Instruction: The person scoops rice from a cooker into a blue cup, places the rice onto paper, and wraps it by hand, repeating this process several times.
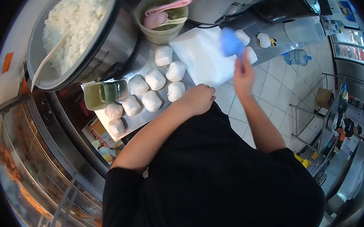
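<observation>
My right hand [244,77] is raised over the right edge of the white paper sheets [198,49], closed on a blue utensil [231,43] with a rounded head, smeared by motion. At the counter's front edge, my left hand [200,99] has its fingers curled in; what they hold, if anything, is hidden. Left of the paper lie several paper-wrapped white bundles [151,101]. More wrapped bundles [251,55] sit beyond my right hand.
A large cooker of white rice [77,30] stands at the left, with a pale paddle [49,61] inside. A tub [159,35] holds a pink spoon [168,5]. Nearby are a green container [94,97], another cooker [225,3], yellow-handled scissors [273,42] and a water bottle [297,58].
</observation>
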The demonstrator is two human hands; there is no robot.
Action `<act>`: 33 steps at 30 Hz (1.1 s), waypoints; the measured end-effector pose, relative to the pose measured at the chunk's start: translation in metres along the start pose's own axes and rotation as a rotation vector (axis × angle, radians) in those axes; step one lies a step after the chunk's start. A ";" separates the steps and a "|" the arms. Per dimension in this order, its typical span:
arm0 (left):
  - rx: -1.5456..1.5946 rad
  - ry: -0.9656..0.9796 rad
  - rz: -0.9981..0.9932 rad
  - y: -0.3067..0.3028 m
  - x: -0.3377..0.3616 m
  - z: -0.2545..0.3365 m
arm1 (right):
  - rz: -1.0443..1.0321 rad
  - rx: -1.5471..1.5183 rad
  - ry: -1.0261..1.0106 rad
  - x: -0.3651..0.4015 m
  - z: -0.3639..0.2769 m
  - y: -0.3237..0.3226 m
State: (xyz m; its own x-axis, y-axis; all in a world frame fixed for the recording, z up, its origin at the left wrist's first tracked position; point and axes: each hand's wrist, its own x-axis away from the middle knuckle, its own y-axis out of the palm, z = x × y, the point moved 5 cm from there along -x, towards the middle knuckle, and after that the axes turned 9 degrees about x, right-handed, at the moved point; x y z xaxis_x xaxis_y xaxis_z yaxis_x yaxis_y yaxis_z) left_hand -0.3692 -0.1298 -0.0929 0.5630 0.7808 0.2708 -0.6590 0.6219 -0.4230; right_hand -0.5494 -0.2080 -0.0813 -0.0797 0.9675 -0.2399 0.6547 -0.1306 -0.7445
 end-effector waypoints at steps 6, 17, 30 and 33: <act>-0.556 -0.151 -0.048 0.058 -0.049 -0.056 | -0.382 0.260 -0.102 0.014 0.070 0.050; -0.282 -0.326 0.467 0.067 -0.095 -0.030 | -0.201 0.462 0.072 -0.221 0.246 -0.029; -0.022 -0.491 0.846 0.041 -0.086 -0.030 | -0.460 0.065 -0.689 -0.055 0.110 0.022; -0.251 -0.278 0.884 0.040 -0.096 -0.014 | -0.540 -0.017 -0.739 -0.059 0.134 0.036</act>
State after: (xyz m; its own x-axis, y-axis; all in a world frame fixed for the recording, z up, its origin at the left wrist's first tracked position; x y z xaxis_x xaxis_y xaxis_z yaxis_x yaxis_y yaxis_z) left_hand -0.4426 -0.1803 -0.1479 -0.2464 0.9677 -0.0528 -0.6447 -0.2043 -0.7367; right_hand -0.6222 -0.2990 -0.1777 -0.8353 0.5108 -0.2033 0.3988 0.3084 -0.8636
